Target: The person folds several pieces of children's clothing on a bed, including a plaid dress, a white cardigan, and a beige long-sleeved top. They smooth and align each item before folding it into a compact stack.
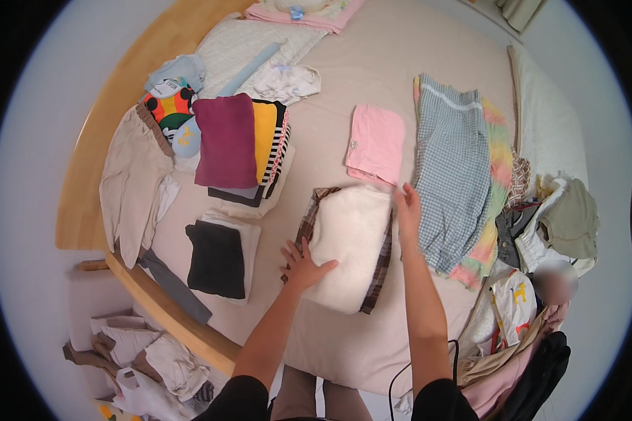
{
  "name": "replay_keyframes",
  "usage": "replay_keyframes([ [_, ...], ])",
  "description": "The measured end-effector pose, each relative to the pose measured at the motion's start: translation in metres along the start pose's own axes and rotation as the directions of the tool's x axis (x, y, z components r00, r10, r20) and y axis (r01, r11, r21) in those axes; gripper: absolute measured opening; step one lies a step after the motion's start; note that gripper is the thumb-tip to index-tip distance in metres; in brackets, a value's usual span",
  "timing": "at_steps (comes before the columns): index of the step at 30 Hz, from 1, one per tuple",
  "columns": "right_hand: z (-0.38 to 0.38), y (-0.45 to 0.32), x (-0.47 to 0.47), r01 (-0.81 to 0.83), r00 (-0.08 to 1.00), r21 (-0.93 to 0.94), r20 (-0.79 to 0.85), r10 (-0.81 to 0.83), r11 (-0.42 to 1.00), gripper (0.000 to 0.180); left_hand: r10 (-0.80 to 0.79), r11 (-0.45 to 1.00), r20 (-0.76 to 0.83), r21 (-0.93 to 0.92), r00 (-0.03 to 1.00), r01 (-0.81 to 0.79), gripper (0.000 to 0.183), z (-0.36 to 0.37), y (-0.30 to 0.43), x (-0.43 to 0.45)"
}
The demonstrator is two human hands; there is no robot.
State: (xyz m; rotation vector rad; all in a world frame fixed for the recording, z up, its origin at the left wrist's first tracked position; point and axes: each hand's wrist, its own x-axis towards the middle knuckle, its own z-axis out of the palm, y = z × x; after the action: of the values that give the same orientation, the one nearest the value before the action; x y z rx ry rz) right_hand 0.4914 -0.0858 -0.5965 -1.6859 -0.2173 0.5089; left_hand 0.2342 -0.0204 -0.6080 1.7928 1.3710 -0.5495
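On the bed before me lies a folded cream fleecy garment (347,247), on top of brown plaid cloth (383,268) that shows at its sides. My left hand (306,267) rests with spread fingers on the left edge of this pile. My right hand (408,210) is beside the pile's upper right corner, fingers apart, holding nothing. Just above lies a folded pink cloth (376,142). To the right, a blue-grey gingham garment (450,173) lies over a multicoloured pastel cloth (497,152).
A stack topped by a maroon garment (225,142) and folded black cloth (216,258) lie at the left. Beige trousers (131,179) lie along the wooden bed edge (92,158). Loose clothes (569,221) are heaped at the right, and a black cable (395,384) hangs near my right arm.
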Motion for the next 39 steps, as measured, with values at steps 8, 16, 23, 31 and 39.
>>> replay_keyframes([
  [8, 0.017, 0.051, 0.128, -0.289, 0.954, 0.384, 0.192, 0.230, 0.877, 0.064, -0.134, 0.985, 0.163, 0.134, 0.978, 0.112, 0.129, -0.004, 0.030, 0.018],
  [16, 0.065, 0.020, 0.136, -0.451, 0.868, 0.346, 0.386, 0.313, 0.823, 0.058, -0.188, 0.964, 0.123, 0.214, 0.974, 0.159, 0.126, -0.008, 0.024, 0.021],
  [23, 0.045, 0.001, 0.130, -0.364, 0.920, 0.491, 0.320, 0.225, 0.791, 0.064, -0.155, 0.967, 0.095, 0.219, 0.983, 0.132, 0.126, 0.011, 0.023, 0.026],
  [31, -0.094, -0.076, 0.041, -0.318, 0.939, 0.468, 0.276, 0.205, 0.825, 0.061, -0.133, 0.982, 0.101, 0.151, 0.986, 0.117, 0.127, 0.013, 0.012, 0.032],
  [39, -0.032, -0.070, 0.082, -0.306, 0.931, 0.538, 0.340, 0.131, 0.785, 0.061, -0.148, 0.978, 0.096, 0.162, 0.984, 0.131, 0.127, 0.000, 0.019, 0.025],
])
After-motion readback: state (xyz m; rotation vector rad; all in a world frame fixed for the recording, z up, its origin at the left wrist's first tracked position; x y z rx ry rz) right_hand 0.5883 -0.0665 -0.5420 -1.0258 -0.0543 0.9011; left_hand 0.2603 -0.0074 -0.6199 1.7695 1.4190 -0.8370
